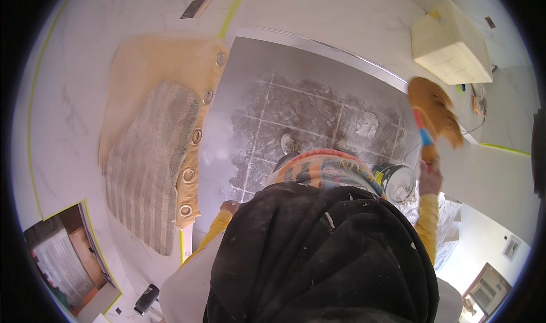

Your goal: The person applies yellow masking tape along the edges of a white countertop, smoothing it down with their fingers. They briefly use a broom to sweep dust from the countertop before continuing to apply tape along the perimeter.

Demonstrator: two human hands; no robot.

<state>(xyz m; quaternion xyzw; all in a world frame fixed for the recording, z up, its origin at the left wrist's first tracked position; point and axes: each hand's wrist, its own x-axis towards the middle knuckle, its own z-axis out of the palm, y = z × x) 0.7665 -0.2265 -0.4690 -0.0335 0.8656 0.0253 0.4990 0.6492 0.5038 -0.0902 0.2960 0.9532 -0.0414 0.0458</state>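
Observation:
My right hand (pixel 430 179) is closed round the handle of a hand brush (pixel 432 107) with long brown bristles and red and blue on its handle. It is raised at the right side, with the bristles pointing away from me and blurred at their right edge. My left hand (pixel 230 206) is low beside my body at the left edge of the tiled floor (pixel 298 104). It is partly covered by dark cloth, and its fingers are too small to make out. A dark bucket (pixel 398 183) with a pale lid or contents stands just left of my right hand.
Pale smears and dust cover the dark floor tiles, with a crumpled whitish lump (pixel 367 125) on them. A striped grey mat (pixel 153 163) lies over a tan curtain with metal eyelets (pixel 187 176) at the left. A cream box (pixel 452 44) stands at the far right, near small tools.

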